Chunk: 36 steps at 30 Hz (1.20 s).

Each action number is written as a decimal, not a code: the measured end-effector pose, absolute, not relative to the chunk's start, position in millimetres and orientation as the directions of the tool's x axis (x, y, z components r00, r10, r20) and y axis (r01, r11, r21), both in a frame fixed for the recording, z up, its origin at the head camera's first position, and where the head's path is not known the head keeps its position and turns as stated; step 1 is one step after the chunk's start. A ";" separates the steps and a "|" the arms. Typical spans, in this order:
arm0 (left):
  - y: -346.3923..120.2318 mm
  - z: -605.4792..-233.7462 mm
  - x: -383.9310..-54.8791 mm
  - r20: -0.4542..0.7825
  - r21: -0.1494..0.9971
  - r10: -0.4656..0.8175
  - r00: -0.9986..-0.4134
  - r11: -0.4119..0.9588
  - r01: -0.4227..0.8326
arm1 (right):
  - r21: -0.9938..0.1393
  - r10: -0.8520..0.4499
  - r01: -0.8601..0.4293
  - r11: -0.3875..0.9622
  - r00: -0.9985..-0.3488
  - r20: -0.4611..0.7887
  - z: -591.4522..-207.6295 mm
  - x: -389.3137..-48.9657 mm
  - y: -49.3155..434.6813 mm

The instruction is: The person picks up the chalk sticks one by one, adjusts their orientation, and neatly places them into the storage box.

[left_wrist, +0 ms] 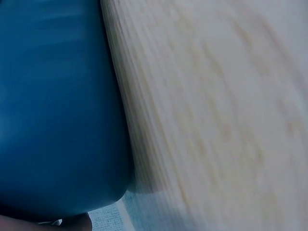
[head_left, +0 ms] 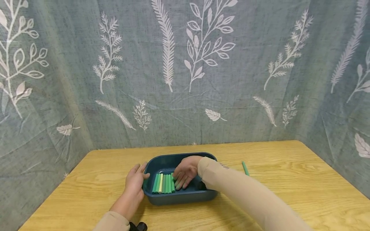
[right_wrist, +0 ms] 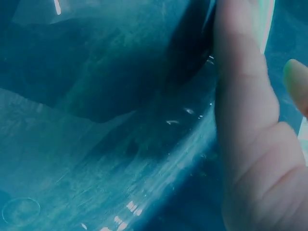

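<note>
A dark blue plastic tub (head_left: 182,198) stands on the table. My left hand (head_left: 134,180) grips its left end, with the thumb over the rim and the fingers along the outside. In the left wrist view the tub's blue wall (left_wrist: 57,110) fills the left side. Several green chalk sticks (head_left: 168,183), with one pale yellow stick (head_left: 160,183) among them, lie side by side in the tub's left half. My right hand (head_left: 187,172) reaches inside, fingers extended downward against the right end of that row. Green marks show on its fingertips (right_wrist: 292,77).
One more green chalk stick (head_left: 245,168) lies on the wooden table (head_left: 277,179), right of the tub and partly behind the right sleeve (head_left: 240,189). A grey-green curtain with white leaf prints (head_left: 179,122) surrounds the table at the back and sides.
</note>
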<state>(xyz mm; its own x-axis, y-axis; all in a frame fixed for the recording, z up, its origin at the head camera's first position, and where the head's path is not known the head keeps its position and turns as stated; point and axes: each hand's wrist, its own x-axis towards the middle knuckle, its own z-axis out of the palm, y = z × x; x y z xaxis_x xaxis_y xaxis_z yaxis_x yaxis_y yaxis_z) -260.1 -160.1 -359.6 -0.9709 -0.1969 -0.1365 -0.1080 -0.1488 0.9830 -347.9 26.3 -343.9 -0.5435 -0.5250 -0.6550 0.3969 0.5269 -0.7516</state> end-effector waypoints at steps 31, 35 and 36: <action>-161.3 -362.6 -260.9 -0.138 0.981 -0.184 -0.973 -0.163 -0.108 | -0.877 -0.470 0.295 0.379 -0.755 -0.457 -292.3 -338.9 159.3; -161.0 -361.7 -260.8 -0.139 0.981 -0.185 -0.973 -0.162 -0.109 | -0.882 -0.464 0.296 0.367 -0.763 -0.450 -294.9 -334.5 178.3; -160.6 -361.2 -261.1 -0.139 0.981 -0.186 -0.973 -0.160 -0.109 | -0.882 -0.460 0.300 0.363 -0.765 -0.450 -295.8 -333.8 182.7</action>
<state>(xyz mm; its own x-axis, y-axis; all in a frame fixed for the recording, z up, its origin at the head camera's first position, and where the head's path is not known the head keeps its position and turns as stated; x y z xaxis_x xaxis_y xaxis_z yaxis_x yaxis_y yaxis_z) -261.1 -160.6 -361.2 -0.9726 -0.1865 -0.1386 -0.1091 -0.1600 0.9811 -333.8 182.7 -295.8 -0.7655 -0.4604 -0.4495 0.2999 0.3627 -0.8823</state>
